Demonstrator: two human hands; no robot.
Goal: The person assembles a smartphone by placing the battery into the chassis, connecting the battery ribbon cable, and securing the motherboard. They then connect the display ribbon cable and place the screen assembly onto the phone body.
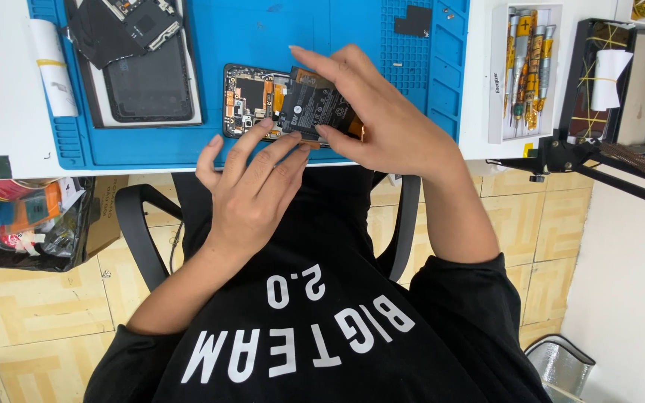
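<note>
A person in a black printed shirt sits at a white bench, both hands over an opened smartphone that lies on a blue work mat near the bench's front edge. The right hand is closed around a flat black battery, thumb underneath and fingers over its top, holding it tilted just above the phone's exposed orange-and-black internals. The left hand is open, its fingertips resting on the phone's lower edge beside the battery. Further back on the mat lies a second dismantled phone frame with a dark cover panel partly over it. A roll of white paper sits at the mat's left edge. To the right, a white tray holds a row of yellow-handled screwdrivers. A black plastic bag of scraps hangs below the bench on the left.
</note>
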